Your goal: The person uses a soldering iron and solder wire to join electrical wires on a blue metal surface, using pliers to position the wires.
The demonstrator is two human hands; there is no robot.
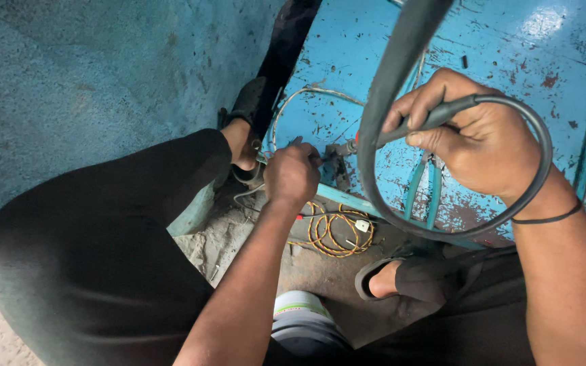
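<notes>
My right hand [473, 139] grips a dark soldering-iron-like tool [435, 116] whose thick grey cable [384, 81] loops around my wrist and rises out of the top of the view. Its metal tip [346, 147] points left at a small part on the blue metal surface. My left hand [291, 175] is closed on thin wires [286, 108] beside that tip. Whether the tip touches the part is unclear.
A chipped blue metal panel [510, 54] fills the upper right. A coil of yellow-orange wire [334, 234] with a small white connector lies on the dusty floor. Blue-handled pliers [423, 190] rest on the panel. My sandalled feet [401, 278] and a round can [303, 318] are below.
</notes>
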